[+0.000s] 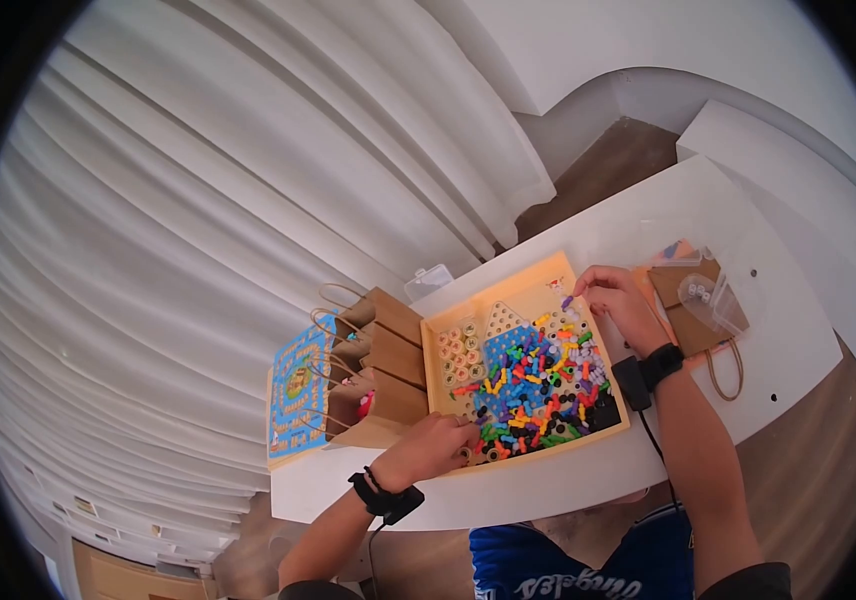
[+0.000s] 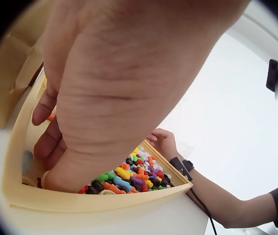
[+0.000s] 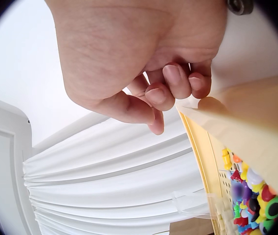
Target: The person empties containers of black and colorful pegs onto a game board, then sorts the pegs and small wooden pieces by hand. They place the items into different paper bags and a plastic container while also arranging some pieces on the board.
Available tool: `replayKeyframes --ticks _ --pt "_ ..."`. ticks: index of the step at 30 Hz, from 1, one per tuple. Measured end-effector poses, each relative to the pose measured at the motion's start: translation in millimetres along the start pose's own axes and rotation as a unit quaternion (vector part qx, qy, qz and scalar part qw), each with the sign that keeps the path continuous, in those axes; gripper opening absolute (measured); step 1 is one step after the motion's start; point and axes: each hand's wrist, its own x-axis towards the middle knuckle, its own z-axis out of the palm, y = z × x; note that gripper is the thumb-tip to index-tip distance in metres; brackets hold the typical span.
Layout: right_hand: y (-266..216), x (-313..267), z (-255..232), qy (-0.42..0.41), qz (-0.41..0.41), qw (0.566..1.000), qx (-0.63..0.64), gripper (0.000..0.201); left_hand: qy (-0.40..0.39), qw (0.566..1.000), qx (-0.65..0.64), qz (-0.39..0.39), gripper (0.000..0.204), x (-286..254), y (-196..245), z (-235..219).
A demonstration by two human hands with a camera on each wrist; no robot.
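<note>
A shallow wooden tray [image 1: 620,372] holds a heap of small colourful plastic game pegs [image 1: 528,385]. My left hand [image 1: 426,448] reaches into its near left corner, fingers bent downward among pieces. In the left wrist view the thumb [image 2: 63,177] lies by the tray wall, with a blurred grey-blue piece [image 2: 28,159] beyond the fingertips. I cannot tell whether this hand pinches anything. Above the tray's far right edge is my right hand [image 1: 620,305], fingers loosely curled. The right wrist view shows no piece between its thumb and fingers. A purple peg [image 1: 568,301] appears just below those fingertips.
Round wooden discs [image 1: 460,350] and a perforated triangular board [image 1: 506,318] lie in the tray's left part. Brown paper bags [image 1: 388,375] stand left of it, before a blue printed board [image 1: 298,390]. Another paper bag [image 1: 693,300] lies at right, with clear plastic on it.
</note>
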Motion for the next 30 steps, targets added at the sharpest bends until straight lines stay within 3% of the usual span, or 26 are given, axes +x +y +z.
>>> replayKeyframes --ticks 10,12,16,28,30 --pt "-1 0 2 0.005 0.001 1.0 0.002 0.011 0.0 0.999 0.042 0.012 0.019 -13 -6 -8" --pt "0 0 2 0.003 0.004 1.0 0.004 0.011 -0.04 0.996 0.076 0.029 0.022 -15 -5 -7" --pt "0 0 1 0.002 0.008 1.0 0.011 0.01 -0.04 0.996 0.071 0.036 0.025 -15 -7 -2" --pt "0 0 1 -0.001 0.003 1.0 0.003 0.011 -0.001 0.986 0.166 0.025 0.025 0 -2 -6" --pt "-2 -1 2 -0.001 0.006 1.0 0.002 0.011 0.054 0.985 0.164 0.026 0.023 3 -7 -2"
